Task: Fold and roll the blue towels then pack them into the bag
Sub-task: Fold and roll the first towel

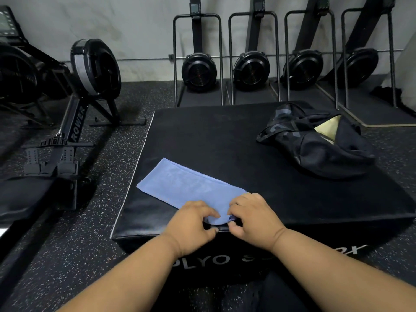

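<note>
Readable writing first: white letters "LYO" on the front face of the black padded box (pixel 225 140), more letters to their right cut off by the forearms, ending in what looks like "OX"; "ROWER" in white along the rail of the rowing machine (pixel 74 122) at 9 o'clock. Blue towel (pixel 191 183) lies folded into a long strip on the box top, running diagonally from 10 o'clock down to the near edge at centre. Near end of the strip is bunched into the start of a roll. Left hand (pixel 191 224) curled over that bunched end, fingertips pinching the cloth. Right hand (pixel 254 217) just beside it, fingers curled and gripping the same end; the two hands nearly touch. Black bag (pixel 315 140) slumped on the box at 2 o'clock, well apart from the towel, mouth open with a pale yellowish lining showing. Floor is dark speckled rubber. Along the grey wall at 12 to 2 o'clock, four upright machines (pixel 249 70) with round black fan housings in metal frames.
</note>
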A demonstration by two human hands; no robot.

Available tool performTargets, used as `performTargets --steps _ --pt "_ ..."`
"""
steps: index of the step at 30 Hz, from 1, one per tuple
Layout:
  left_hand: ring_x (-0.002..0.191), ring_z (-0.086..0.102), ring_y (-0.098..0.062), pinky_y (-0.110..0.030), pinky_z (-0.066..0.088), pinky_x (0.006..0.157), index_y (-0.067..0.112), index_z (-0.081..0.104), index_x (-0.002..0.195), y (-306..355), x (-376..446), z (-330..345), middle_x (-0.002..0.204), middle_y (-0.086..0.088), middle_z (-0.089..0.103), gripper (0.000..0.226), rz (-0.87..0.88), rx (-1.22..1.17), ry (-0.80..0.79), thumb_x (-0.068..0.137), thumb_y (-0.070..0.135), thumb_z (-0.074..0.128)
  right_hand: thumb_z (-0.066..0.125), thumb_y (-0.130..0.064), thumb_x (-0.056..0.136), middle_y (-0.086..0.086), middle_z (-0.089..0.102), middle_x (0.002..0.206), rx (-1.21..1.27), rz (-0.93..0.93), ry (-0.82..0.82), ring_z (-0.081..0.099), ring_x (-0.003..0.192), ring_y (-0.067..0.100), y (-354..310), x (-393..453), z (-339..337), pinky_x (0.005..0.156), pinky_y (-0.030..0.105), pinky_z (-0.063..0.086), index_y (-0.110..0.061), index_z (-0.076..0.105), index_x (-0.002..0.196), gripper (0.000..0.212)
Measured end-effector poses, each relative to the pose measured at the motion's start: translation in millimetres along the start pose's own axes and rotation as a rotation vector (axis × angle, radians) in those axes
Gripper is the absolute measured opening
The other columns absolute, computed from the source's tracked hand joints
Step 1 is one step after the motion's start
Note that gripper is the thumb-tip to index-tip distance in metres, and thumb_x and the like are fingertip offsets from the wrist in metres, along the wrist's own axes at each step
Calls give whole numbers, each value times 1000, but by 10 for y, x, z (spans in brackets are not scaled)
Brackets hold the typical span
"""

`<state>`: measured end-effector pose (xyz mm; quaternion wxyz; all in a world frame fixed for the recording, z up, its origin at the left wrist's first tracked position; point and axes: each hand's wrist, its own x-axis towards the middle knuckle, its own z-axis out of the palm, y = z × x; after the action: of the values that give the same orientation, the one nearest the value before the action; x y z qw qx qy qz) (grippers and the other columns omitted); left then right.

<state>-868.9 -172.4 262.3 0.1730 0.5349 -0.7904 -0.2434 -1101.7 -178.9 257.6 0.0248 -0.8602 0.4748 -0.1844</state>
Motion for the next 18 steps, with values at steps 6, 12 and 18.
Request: performTargets --steps 6,12,18 --pt "97 49 -4 -21 45 84 37 70 96 105 -189 106 96 20 57 18 -4 67 160 84 50 75 58 -46 81 -15 60 82 80 23 -7 54 83 15 -201 -41 -2 78 32 42 -32 68 79 18" --pt "94 49 -9 -20 41 81 35 74 94 146 -336 124 91 17 59 8 7 70 215 90 41 71 64 -45 77 -20 57 103 67 71 -48 52 99 11 -27 -173 -29 94 29 33 -39 70 97 22" --pt "92 53 -4 -24 47 83 34 71 91 56 -480 96 88 20 61 8 -10 60 205 90 43 71 73 -34 82 -20 61 105 39 88 -54 57 99 12 245 -191 -73 93 40 47 -38 70 92 12"
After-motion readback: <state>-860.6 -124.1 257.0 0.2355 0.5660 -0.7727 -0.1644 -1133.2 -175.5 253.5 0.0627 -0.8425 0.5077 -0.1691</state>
